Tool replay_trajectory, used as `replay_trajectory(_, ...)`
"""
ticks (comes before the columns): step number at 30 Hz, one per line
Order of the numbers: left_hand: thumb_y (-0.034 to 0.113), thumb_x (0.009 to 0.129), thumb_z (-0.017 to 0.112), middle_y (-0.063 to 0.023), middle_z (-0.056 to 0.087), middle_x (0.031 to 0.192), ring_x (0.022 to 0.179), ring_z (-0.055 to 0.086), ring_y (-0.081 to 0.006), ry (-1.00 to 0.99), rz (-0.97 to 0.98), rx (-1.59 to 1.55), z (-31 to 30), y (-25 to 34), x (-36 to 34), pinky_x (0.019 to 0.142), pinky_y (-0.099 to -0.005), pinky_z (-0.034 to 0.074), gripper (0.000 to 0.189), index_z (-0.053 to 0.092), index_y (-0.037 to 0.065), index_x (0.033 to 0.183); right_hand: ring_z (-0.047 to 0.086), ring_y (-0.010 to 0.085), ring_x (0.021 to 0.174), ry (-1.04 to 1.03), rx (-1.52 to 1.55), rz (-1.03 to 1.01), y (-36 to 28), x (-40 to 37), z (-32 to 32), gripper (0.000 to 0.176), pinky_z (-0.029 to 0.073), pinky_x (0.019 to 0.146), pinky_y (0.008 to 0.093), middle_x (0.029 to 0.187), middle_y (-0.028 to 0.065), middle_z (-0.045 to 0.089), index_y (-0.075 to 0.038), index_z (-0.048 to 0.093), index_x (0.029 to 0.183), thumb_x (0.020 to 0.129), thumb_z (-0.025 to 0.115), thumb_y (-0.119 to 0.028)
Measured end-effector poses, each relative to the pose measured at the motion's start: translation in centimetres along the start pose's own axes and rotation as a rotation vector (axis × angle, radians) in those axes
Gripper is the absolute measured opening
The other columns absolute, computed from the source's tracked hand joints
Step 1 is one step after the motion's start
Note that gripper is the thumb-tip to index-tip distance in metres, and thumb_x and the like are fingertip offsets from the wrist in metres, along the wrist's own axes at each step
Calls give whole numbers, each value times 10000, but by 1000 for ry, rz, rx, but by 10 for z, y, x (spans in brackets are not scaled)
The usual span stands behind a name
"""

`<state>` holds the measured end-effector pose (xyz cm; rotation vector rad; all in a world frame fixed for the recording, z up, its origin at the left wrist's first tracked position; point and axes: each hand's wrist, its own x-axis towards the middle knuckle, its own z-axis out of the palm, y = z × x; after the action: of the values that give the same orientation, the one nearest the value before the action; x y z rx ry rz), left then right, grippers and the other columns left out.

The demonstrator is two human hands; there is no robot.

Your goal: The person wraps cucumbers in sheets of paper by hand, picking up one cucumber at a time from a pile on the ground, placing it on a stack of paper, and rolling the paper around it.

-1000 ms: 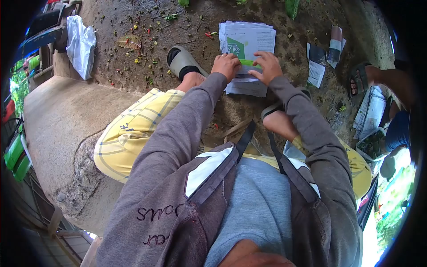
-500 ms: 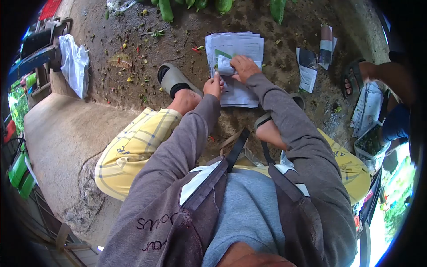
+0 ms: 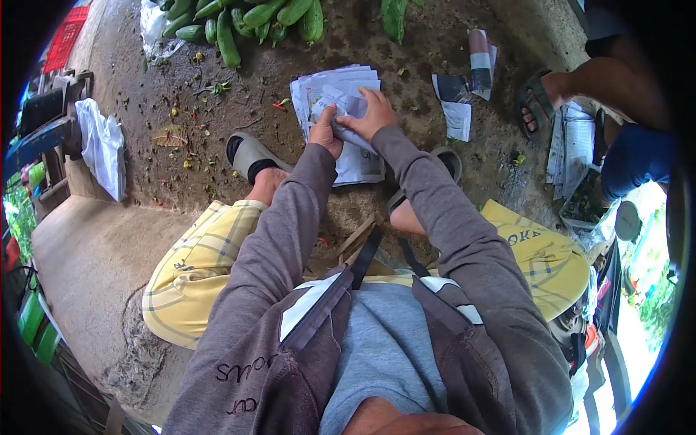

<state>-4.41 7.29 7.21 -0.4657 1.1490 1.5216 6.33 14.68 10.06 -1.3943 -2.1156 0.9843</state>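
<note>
As the head view now stands, the left hand (image 3: 325, 135) and the right hand (image 3: 373, 114) meet over a folded paper (image 3: 337, 99) above the middle of a paper stack (image 3: 359, 172), which lies on the ground (image 3: 254, 94). One second ago a bright green strip showed between the hands; now paper covers that spot, and whether anything lies inside cannot be told. The change suggests that the folding has moved on and that the layers need keeping together.

The left hand is closed on the paper's near left side, its thumb pointing up along it. The right hand holds the other side, thumb and fingers spread fairly wide across it. Loose sheets fan out past the stack's far edge and far left corner, while its near right corner lies bare of fingers.

With the view tilted further forward, a pile of green cucumbers (image 3: 228, 45), cut off at the start, shows beyond the stack's far left corner. One single cucumber (image 3: 393, 20) lies beyond its far right corner. Off the stack's right edge, well apart, are a torn sheet (image 3: 456, 119) and a rolled bundle (image 3: 479, 61), untouched by either hand.
</note>
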Motion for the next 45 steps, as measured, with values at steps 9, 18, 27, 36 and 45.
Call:
replay_trajectory(9,480,881,519,-108,387,1366,1213,391,-230,-147,40,450,82,-10,-52,1009,-448,285,590,420,48,1270,578,309,1000,-222,63,-83,66,41,-106,728,456,875,376,1079,179,600,-34,584,1140,595,792,-470)
replay_trajectory(18,363,656,753,-142,234,1453,1373,159,-320,-335,454,2275,-19,-18,-89,1068,-502,235,889,315,115,1389,538,221,928,577,594,984,276,-3,-197,494,409,848,361,1097,99,580,3,608,1104,771,623,-361)
replay_trajectory(27,309,671,729,-91,92,1514,1397,54,-321,-468,454,2379,-60,-23,-72,1076,-545,198,935,219,147,1438,556,277,1016,662,-647,66,178,68,-149,303,400,914,412,1021,113,630,-140,672,990,701,645,-227)
replay_trajectory(36,332,664,744,-128,114,1505,1388,73,-355,-597,378,2292,-56,-8,-68,1066,-552,224,958,212,125,1434,561,294,1066,73,-244,627,93,237,8,625,433,913,395,1147,156,592,-43,568,1149,713,677,-478)
replay_trajectory(45,267,639,760,-112,117,1507,1387,87,-347,-606,389,2402,-57,-9,-67,1071,-525,240,978,208,131,1435,548,294,1022,232,-85,470,63,200,19,685,452,873,407,1068,141,571,-69,522,1103,564,821,-366)
